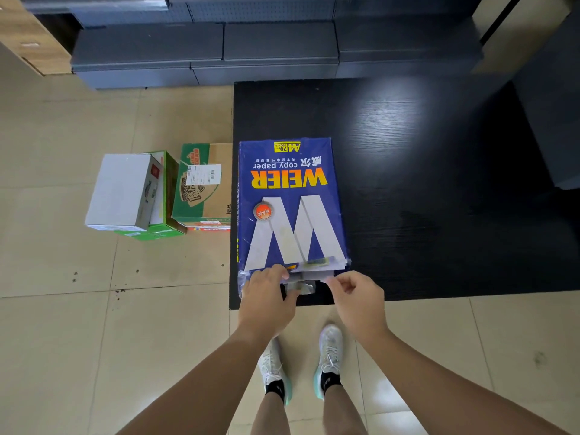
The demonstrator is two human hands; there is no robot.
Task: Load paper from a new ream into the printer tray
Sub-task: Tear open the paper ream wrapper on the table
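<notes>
A blue ream of copy paper (pixel 290 202) with a large white W and yellow lettering lies flat on the left part of a black table (pixel 423 183), its near end at the table's front edge. My left hand (pixel 266 296) grips the torn wrapper at the ream's near left corner. My right hand (pixel 356 296) pinches the wrapper flap at the near right corner. Between them the wrapper is open and white sheet edges show. No printer or tray is in view.
Cardboard boxes (pixel 163 193), white, green and brown, stand on the tiled floor left of the table. Dark grey stacked units (pixel 251 48) line the back. A dark cabinet (pixel 552 120) stands at the right. My feet (pixel 301 365) are at the table's front edge.
</notes>
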